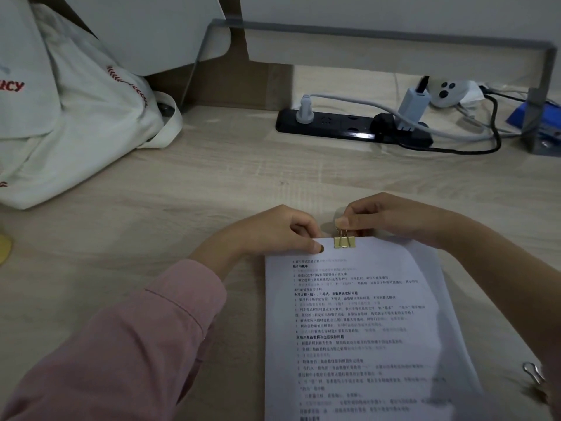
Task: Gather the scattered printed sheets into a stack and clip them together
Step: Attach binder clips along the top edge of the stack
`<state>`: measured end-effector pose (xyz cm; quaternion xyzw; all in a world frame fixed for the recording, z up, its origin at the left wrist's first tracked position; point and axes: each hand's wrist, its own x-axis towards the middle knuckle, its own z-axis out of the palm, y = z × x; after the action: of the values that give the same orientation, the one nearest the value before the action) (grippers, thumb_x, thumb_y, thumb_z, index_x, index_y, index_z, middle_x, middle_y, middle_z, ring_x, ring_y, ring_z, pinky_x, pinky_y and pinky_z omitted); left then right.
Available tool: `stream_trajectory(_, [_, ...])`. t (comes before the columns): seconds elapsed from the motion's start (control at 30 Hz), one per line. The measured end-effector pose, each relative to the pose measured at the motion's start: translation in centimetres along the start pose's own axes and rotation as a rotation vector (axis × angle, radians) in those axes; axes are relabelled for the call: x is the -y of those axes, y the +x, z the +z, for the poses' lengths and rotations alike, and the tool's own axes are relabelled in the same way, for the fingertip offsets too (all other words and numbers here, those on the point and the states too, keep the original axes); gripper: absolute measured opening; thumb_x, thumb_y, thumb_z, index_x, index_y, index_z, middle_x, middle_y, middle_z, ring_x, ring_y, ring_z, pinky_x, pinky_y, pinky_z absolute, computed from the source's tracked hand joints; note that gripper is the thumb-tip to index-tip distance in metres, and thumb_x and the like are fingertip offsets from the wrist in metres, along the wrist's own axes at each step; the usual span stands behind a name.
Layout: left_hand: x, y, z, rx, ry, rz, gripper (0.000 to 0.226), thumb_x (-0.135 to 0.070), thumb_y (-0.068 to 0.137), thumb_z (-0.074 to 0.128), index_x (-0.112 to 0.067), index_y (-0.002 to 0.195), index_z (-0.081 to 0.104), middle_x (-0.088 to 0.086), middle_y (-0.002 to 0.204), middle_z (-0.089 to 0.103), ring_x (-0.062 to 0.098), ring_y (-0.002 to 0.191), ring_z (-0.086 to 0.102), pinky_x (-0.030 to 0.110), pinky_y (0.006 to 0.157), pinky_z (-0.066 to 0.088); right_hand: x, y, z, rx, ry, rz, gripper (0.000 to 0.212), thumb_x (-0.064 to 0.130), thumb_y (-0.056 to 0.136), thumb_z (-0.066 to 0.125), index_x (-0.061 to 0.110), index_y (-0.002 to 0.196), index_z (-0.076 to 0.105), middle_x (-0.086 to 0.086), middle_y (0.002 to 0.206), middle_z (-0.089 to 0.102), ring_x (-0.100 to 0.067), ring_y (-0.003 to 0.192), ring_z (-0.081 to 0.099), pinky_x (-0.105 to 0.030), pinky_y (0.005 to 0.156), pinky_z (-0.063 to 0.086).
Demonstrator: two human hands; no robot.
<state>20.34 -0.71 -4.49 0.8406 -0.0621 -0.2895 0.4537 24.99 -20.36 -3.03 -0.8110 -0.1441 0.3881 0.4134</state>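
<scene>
A stack of printed sheets [361, 329] lies on the wooden desk, its top edge pointing away from me. A gold binder clip [344, 242] sits on the middle of that top edge. My right hand [391, 215] pinches the clip's wire handles from above. My left hand [273, 233] holds the stack's top left corner, thumb pressed on the paper just left of the clip.
A white canvas tote bag [69, 117] lies at the far left. A black power strip [352, 129] with plugs and cables runs along the back. A silver wire clip [534, 378] lies at the right edge, beside the sheets. Bare desk [212, 177] lies between bag and hands.
</scene>
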Motion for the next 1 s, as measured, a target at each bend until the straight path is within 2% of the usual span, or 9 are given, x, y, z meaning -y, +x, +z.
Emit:
stream_trajectory(0.1, [0.1,0.0,0.2,-0.021,0.026,-0.01,0.011,-0.02,0.083,0.067,-0.016,0.093,0.068,-0.005,0.085,0.066,0.006,0.079,0.06,0.019,0.073,0.047,-0.1,-0.5,0.1,-0.089,-0.133,-0.021,0.022,0.038,0.084,0.062,0.016,0.083,0.069,0.013,0.073,0.068,0.006,0.064,0.06,-0.004,0.059,0.042])
stream_trajectory(0.17, [0.3,0.0,0.6,-0.073,0.058,-0.016,0.011,-0.019,0.081,0.068,-0.019,0.092,0.068,-0.007,0.086,0.065,0.007,0.082,0.061,0.027,0.082,0.051,-0.4,-1.5,0.0,-0.189,-0.157,-0.071,0.014,0.034,0.086,0.061,0.023,0.089,0.069,0.011,0.087,0.07,0.001,0.079,0.064,-0.007,0.066,0.045])
stream_trajectory(0.23, [0.3,-0.1,1.2,-0.167,0.092,-0.007,0.017,-0.02,0.078,0.069,-0.023,0.094,0.065,-0.01,0.092,0.063,0.006,0.088,0.058,0.033,0.094,0.049,-1.2,-3.1,-0.5,-0.325,-0.132,-0.107,0.016,0.027,0.089,0.057,0.019,0.095,0.069,0.006,0.098,0.07,-0.005,0.09,0.063,-0.01,0.073,0.047])
stream_trajectory(0.33, [-0.5,-0.2,2.3,-0.307,0.265,0.052,0.034,-0.03,0.078,0.068,-0.026,0.111,0.058,-0.013,0.109,0.049,0.006,0.107,0.045,0.03,0.101,0.038,-3.1,-6.7,-1.5,-0.498,-0.119,-0.086,0.016,0.024,0.091,0.054,0.019,0.095,0.069,0.008,0.098,0.069,-0.006,0.094,0.062,-0.021,0.085,0.044])
stream_trajectory(0.43, [-2.5,-0.1,3.8,-0.297,0.389,0.095,0.043,-0.035,0.083,0.062,-0.024,0.123,0.051,-0.009,0.126,0.044,0.01,0.121,0.037,0.029,0.103,0.032,-5.6,-10.9,-1.9,-0.579,-0.113,-0.011,0.014,0.022,0.091,0.055,0.019,0.092,0.069,0.004,0.094,0.069,-0.009,0.092,0.062,-0.018,0.08,0.043])
stream_trajectory(0.57, [-5.1,1.2,5.6,-0.18,0.612,0.06,0.046,-0.042,0.087,0.055,-0.02,0.127,0.048,0.0,0.132,0.044,0.017,0.122,0.04,0.032,0.101,0.034,-8.6,-16.3,-1.1,-0.559,-0.221,0.114,0.012,0.031,0.086,0.058,0.025,0.081,0.067,0.004,0.085,0.068,-0.018,0.084,0.063,-0.027,0.073,0.045])
stream_trajectory(0.67, [-6.6,2.2,6.5,-0.144,0.687,-0.014,0.046,-0.047,0.087,0.053,-0.016,0.12,0.051,0.003,0.126,0.05,0.021,0.115,0.046,0.033,0.093,0.037,-10.1,-19.5,0.0,-0.496,-0.225,0.224,0.029,0.051,0.073,0.058,0.025,0.08,0.064,0.004,0.079,0.068,-0.016,0.072,0.064,-0.031,0.069,0.049])
stream_trajectory(0.83, [-7.7,3.8,7.6,-0.128,0.614,-0.144,0.06,-0.058,0.087,0.044,-0.005,0.112,0.058,0.014,0.11,0.062,0.03,0.1,0.059,0.031,0.072,0.034,-12.5,-21.1,2.0,-0.488,-0.209,0.239,0.024,0.039,0.079,0.066,0.017,0.073,0.063,-0.001,0.07,0.068,-0.012,0.056,0.06,-0.02,0.058,0.045])
stream_trajectory(1.0, [-7.2,4.0,8.2,-0.111,0.496,-0.113,0.042,-0.054,0.087,0.048,-0.016,0.096,0.061,0.0,0.102,0.063,0.022,0.101,0.058,0.032,0.076,0.037,-13.2,-20.9,2.2,-0.526,-0.264,0.147,0.017,0.027,0.084,0.064,0.018,0.07,0.062,0.0,0.074,0.065,-0.009,0.072,0.059,-0.018,0.064,0.045])
